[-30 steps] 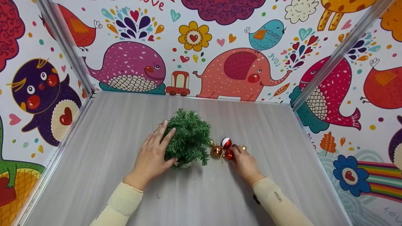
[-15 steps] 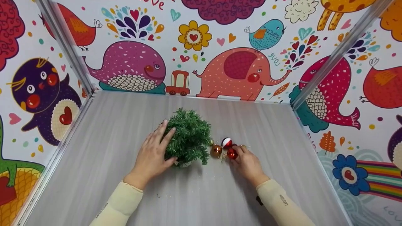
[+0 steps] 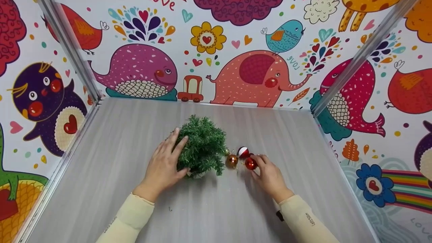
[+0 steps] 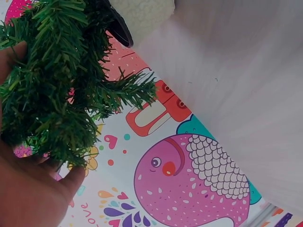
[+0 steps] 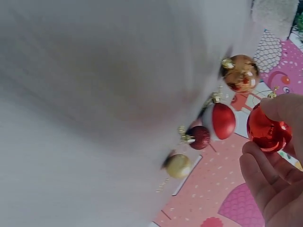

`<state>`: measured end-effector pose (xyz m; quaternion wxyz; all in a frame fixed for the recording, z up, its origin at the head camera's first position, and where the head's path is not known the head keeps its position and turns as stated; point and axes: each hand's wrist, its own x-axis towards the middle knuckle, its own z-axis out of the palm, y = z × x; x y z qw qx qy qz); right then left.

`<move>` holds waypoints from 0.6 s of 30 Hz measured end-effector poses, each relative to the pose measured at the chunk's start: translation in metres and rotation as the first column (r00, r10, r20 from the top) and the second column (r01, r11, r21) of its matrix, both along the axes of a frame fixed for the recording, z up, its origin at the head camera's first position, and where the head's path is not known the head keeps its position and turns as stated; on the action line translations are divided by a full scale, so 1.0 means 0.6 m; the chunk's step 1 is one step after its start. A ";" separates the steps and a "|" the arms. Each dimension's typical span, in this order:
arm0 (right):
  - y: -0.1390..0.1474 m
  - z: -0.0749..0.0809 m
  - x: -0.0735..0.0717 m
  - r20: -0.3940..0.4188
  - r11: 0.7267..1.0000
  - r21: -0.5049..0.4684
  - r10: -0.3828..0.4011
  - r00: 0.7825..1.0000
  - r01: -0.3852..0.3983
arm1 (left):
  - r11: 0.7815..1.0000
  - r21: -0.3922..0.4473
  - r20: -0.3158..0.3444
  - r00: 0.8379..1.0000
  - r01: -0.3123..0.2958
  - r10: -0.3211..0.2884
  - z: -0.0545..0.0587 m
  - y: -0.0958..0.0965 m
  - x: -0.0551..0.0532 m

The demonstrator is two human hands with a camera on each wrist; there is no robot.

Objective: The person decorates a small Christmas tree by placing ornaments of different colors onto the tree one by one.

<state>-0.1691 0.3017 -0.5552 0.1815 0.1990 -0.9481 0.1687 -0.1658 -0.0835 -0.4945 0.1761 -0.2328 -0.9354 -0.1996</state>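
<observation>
In the head view my left hand (image 3: 163, 163) holds the left side of a small artificial Christmas tree (image 3: 204, 146), thumb and fingers spread about its green branches. The left wrist view shows the tree's pale, fuzzy base (image 4: 147, 19) with a black rim. My right hand (image 3: 271, 175) pinches a shiny red bauble (image 5: 269, 130) between thumb and fingers, raised off the table. Nearby on the table lie a copper-gold bauble (image 5: 241, 74), a red-and-white bauble (image 5: 221, 121), a small dark red glittery bauble (image 5: 200, 137) and a small pale gold bauble (image 5: 178, 166).
The grey wood-grain table (image 3: 135, 125) is bounded by a wall (image 3: 233, 37) printed with cartoon animals. Metal corner posts (image 3: 72, 50) stand at both back corners. A tiny dark scrap (image 3: 170, 209) lies near the front.
My right hand has drawn slightly right, bringing the red bauble away from the other baubles. The left hand stays on the tree.
</observation>
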 end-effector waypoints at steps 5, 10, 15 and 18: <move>-0.011 0.016 0.008 -0.055 0.999 -0.023 0.029 0.998 -0.030 | 1.000 0.005 -0.006 1.000 -0.001 0.001 0.000 0.000 -0.001; -0.027 0.032 0.020 -0.097 0.995 -0.047 0.088 0.991 -0.093 | 1.000 0.009 -0.013 1.000 -0.002 0.002 0.000 0.001 0.000; -0.049 0.049 0.032 -0.104 0.987 -0.073 0.138 0.985 -0.146 | 1.000 0.015 -0.012 1.000 -0.002 0.002 0.000 0.001 0.001; -0.063 0.059 0.037 -0.097 0.981 -0.104 0.157 0.983 -0.167 | 1.000 0.014 -0.022 1.000 0.000 0.000 0.000 0.001 0.000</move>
